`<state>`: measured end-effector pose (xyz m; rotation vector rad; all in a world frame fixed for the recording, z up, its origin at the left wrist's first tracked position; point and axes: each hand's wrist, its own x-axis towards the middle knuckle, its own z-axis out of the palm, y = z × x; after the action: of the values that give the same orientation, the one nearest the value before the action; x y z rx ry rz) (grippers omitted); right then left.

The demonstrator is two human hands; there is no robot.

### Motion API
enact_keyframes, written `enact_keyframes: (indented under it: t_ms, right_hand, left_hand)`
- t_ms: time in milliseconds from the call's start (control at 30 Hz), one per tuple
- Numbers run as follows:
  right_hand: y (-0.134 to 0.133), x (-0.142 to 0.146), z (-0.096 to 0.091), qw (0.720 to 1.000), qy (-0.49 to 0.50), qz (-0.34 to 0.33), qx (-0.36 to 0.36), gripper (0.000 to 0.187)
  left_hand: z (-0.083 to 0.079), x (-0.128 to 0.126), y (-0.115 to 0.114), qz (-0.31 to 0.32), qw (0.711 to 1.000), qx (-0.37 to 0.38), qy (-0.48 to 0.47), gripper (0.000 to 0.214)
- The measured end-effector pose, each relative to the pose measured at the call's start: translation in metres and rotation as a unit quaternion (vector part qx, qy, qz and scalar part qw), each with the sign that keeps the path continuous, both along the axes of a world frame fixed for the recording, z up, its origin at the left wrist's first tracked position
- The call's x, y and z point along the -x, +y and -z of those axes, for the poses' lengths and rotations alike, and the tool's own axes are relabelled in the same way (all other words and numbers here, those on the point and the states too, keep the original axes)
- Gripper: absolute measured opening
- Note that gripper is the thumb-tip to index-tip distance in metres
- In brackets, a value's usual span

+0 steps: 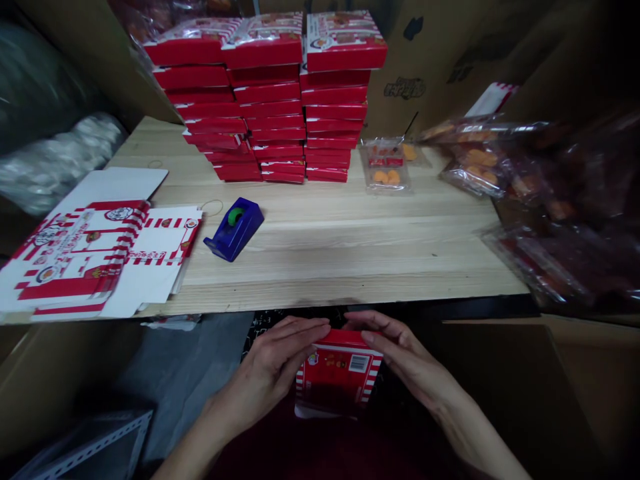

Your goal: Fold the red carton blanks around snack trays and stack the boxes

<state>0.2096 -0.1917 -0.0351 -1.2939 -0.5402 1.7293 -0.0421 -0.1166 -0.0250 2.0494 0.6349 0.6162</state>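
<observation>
Left hand [280, 353] and right hand [405, 347], fingers bent, pinch upper corners of red-and-white cardboard box [336, 380], nearer than table edge. Barcode panel faces wearer, narrow red side uppermost; long axis unclear. Farther, on wood-grain table [340, 247]: wedge-shaped blue tape dispenser [239, 235] left, stacked red boxes [277, 110] far, shiny clear packets [480, 167] right.

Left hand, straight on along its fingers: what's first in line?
Probably the fingers of the right hand, across the top of the red-and-white printed box that the left hand already touches. Depth is unclear; it might pass over them.
</observation>
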Motion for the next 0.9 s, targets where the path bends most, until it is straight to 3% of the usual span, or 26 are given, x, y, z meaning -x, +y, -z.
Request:
enact_keyframes:
  t_ms: [167, 367, 500, 600, 733, 800, 867, 900]
  right_hand:
    - [0.007, 0.002, -0.001, 0.997, -0.031, -0.043, -0.056, 0.036]
    - [0.008, 0.005, 0.005, 0.991, -0.081, -0.026, -0.104, 0.037]
    - [0.004, 0.005, 0.005, 0.959, -0.201, -0.059, -0.189, 0.028]
    - [0.007, 0.002, 0.011, 0.936, -0.233, -0.109, -0.241, 0.027]
    - [0.019, -0.002, 0.029, 0.93, -0.26, -0.08, -0.247, 0.023]
    - [0.023, -0.004, 0.034, 0.933, -0.271, -0.061, -0.229, 0.022]
    - [0.027, -0.008, 0.035, 0.936, -0.276, -0.051, -0.21, 0.023]
    - [0.029, -0.011, 0.032, 0.938, -0.277, -0.047, -0.204, 0.025]
  left_hand:
    - [0.003, 0.0, -0.001, -0.008, 1.0, 0.017, 0.014, 0.049]
    - [0.01, 0.002, -0.006, -0.055, 0.997, 0.057, 0.021, 0.043]
    - [0.014, 0.005, 0.002, -0.065, 0.995, 0.079, 0.013, 0.037]
    - [0.02, 0.001, 0.009, -0.068, 0.993, 0.094, 0.01, 0.032]
    - [0.026, -0.005, 0.019, -0.079, 0.995, 0.067, 0.005, 0.035]
    - [0.024, 0.001, 0.034, -0.12, 0.993, 0.013, 0.006, 0.041]
    - [0.018, 0.019, 0.06, -0.237, 0.969, -0.064, -0.003, 0.043]
    - [0.014, 0.03, 0.077, -0.314, 0.944, -0.098, -0.01, 0.04]
